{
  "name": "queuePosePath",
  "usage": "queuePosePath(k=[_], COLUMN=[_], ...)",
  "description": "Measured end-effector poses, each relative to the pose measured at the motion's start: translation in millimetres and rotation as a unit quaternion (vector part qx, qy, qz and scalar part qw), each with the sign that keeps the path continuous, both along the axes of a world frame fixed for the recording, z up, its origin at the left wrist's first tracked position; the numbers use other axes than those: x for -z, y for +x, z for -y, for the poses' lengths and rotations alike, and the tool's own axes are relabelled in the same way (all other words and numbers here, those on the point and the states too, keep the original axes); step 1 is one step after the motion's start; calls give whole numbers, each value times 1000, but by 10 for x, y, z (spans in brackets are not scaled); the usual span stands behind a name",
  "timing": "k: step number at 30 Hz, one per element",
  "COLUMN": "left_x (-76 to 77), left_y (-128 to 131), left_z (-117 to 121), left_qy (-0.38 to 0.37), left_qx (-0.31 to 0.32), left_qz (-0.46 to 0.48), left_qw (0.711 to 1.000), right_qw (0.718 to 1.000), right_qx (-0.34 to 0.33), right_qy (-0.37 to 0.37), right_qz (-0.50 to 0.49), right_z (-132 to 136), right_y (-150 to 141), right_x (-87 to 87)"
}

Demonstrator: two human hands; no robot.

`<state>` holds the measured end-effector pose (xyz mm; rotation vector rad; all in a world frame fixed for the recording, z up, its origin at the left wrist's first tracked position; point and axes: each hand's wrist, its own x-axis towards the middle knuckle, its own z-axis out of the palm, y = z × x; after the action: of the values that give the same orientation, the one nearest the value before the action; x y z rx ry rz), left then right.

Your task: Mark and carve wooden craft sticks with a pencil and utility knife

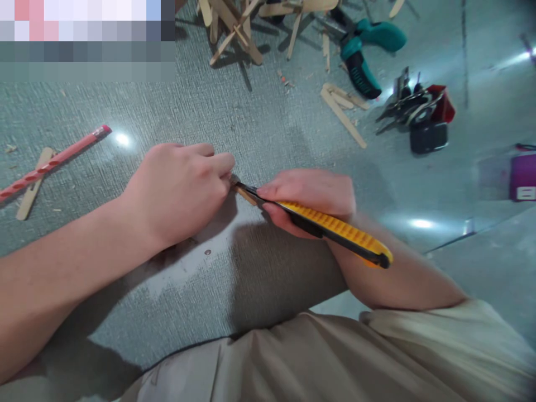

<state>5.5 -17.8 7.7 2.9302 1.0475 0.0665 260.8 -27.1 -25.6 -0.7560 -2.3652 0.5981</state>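
Note:
My right hand (310, 195) is closed around a utility knife (339, 226) with a ribbed yellow and black handle. Its dark blade points left and meets a small wooden craft stick (246, 195) beside my left fingertips. My left hand (188, 184) is closed in a pinch on that stick, knuckles up, low over the table. Most of the stick is hidden under the left fingers, and the blade's tip is hard to make out there.
A pink pencil (58, 162) lies across another craft stick (29, 195) at left. Joined craft sticks (237, 30) stand at the top. Teal-handled pliers (360, 61), cut stick pieces (345, 114), a cluster of metal tools (414, 106) and a purple object (523, 176) lie to the right.

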Motion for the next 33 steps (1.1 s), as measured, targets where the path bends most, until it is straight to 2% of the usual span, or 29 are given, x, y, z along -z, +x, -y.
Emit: queuePosePath(k=[2,5,8,14,20,22,24,26,28,31,33], left_x=[-8,-17,-10,0,12,26,26,8,-18,-19,34], left_y=[-1,-5,-9,-6,2,-2,-13,-31,-54,-87,-100], left_z=[-4,-10,-16,-6,-42,-49,-33,-2,16,-29,-99], left_qy=[-8,-28,-32,-11,-17,-16,-13,-32,-71,-109,-78], left_qx=[2,1,2,3,2,-2,-14,-30,-34,-33,-36], left_qz=[-4,-11,-9,-16,-2,8,16,20,26,54,82], left_qw=[1000,1000,999,1000,1000,1000,1000,999,997,992,993], right_qw=[998,996,996,998,998,996,989,978,972,970,969], right_qx=[-3,15,35,5,21,46,105,169,213,236,241], right_qy=[34,40,45,28,47,61,84,100,84,49,49], right_qz=[-52,-75,-70,-50,-41,-50,-64,-65,-47,-32,-34], right_z=[15,35,42,15,28,45,72,105,139,173,182], right_y=[-40,-93,-96,-66,-82,-71,-51,-31,-22,-27,-23], right_x=[15,0,-18,-10,0,3,-7,-37,-82,-135,-134])
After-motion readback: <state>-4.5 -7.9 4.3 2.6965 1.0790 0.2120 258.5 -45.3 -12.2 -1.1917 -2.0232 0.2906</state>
